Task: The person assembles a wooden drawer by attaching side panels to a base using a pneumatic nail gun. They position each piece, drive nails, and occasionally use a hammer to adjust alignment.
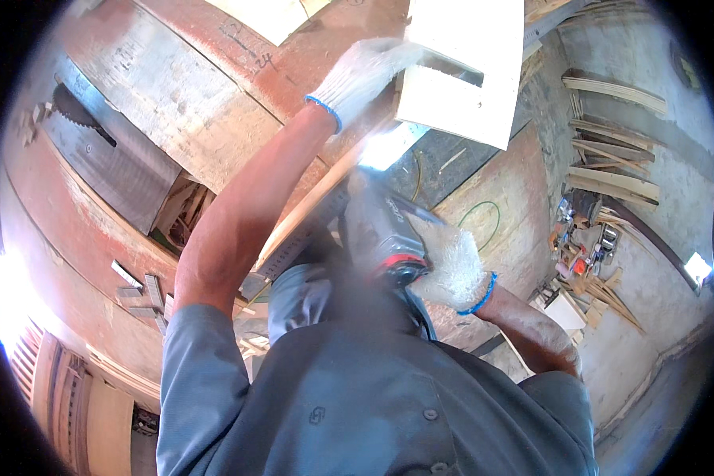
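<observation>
My left hand (365, 75), in a white knit glove with a blue cuff, grips the left edge of a pale wooden board (452, 115), its fingertips partly hidden there. A dark rectangular slot (452, 70) is cut in the board. In front of my chest is a grey power tool (381, 226) with a red band at its near end, slightly blurred. My gloved right hand (456, 270) is closed on its right side. The tool's far end points toward the board, close to a brightly lit patch; its exact kind is unclear.
A toothed circular saw blade (75, 107) stands up from a metal plate at the left of the worn bench (206, 95). Short metal strips (127, 274) lie on the bench's near left. On the right, wood strips (615, 91) and scattered scraps (603, 297) lie on the floor.
</observation>
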`<state>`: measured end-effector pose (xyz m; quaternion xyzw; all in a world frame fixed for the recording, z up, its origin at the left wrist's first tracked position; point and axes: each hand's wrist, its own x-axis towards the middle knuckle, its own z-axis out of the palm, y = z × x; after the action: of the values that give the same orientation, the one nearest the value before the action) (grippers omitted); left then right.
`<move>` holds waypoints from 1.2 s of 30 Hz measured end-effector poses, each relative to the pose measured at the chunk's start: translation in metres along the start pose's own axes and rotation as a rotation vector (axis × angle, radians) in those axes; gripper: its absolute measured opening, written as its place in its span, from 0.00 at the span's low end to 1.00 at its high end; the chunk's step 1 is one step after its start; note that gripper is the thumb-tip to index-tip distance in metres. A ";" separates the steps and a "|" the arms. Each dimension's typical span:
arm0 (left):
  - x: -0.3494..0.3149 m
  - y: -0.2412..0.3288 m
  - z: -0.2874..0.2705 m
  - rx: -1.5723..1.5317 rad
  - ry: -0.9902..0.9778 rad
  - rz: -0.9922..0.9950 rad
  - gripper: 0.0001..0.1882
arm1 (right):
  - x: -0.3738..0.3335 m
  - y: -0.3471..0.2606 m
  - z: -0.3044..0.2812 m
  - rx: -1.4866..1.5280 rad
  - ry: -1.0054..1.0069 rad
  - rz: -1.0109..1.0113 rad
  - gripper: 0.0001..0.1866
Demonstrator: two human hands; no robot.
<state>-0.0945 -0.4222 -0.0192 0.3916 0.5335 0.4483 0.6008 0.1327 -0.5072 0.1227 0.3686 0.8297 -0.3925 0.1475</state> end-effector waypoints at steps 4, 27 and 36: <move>0.006 -0.017 0.000 0.090 0.085 0.285 0.30 | 0.007 0.014 -0.018 0.140 -0.001 0.318 0.27; 0.012 -0.011 -0.007 0.132 0.031 -0.001 0.29 | 0.018 -0.009 -0.075 0.473 0.205 0.590 0.13; 0.005 -0.018 0.001 0.116 0.026 0.047 0.26 | 0.024 -0.017 -0.092 0.374 0.106 0.699 0.14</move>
<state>-0.0913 -0.4223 -0.0375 0.4323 0.5571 0.4356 0.5596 0.1075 -0.4327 0.1788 0.6688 0.5750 -0.4434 0.1593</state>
